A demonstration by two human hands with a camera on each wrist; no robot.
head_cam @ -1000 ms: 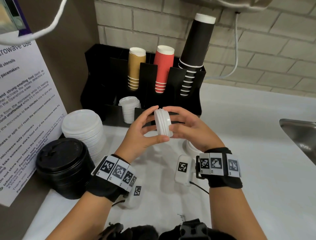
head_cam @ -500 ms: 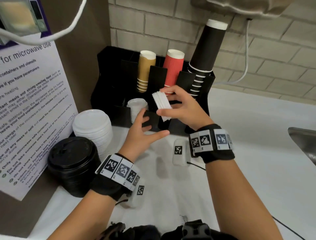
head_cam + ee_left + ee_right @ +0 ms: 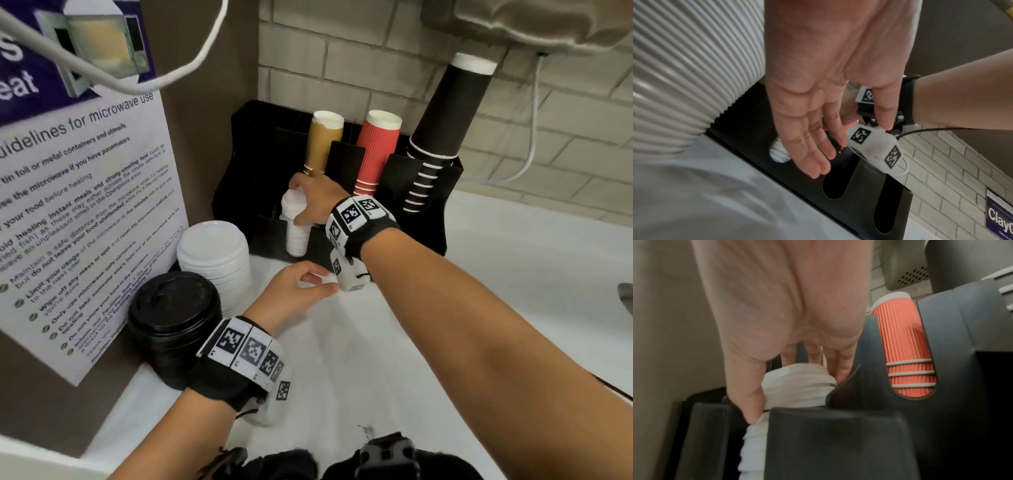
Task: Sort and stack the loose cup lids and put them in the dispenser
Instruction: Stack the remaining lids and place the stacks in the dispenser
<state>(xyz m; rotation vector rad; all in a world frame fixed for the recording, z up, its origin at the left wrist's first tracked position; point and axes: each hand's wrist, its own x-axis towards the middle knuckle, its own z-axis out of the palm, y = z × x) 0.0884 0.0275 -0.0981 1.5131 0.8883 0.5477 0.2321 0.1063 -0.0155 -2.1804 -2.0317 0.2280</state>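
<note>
My right hand (image 3: 301, 202) reaches into the black dispenser (image 3: 239, 164) and grips a small stack of white lids (image 3: 294, 209) from above, at the top of the lid column (image 3: 297, 240) in the left front slot. In the right wrist view the thumb and fingers (image 3: 750, 399) clasp the lids (image 3: 797, 382) between the slot walls (image 3: 838, 443). My left hand (image 3: 325, 282) hovers empty over the counter, just in front of the dispenser, with its fingers (image 3: 807, 154) straight and relaxed.
A tall stack of large white lids (image 3: 215, 253) and a stack of black lids (image 3: 174, 315) stand at the left by a microwave poster (image 3: 85, 205). Tan (image 3: 322, 144), red (image 3: 376, 150) and black cups (image 3: 445, 116) fill the rear slots. A sink edge (image 3: 627, 298) shows far right.
Both hands held the small lid stack together; the left let go and dropped back, while the right carried the stack forward and down onto the column in the dispenser slot.
</note>
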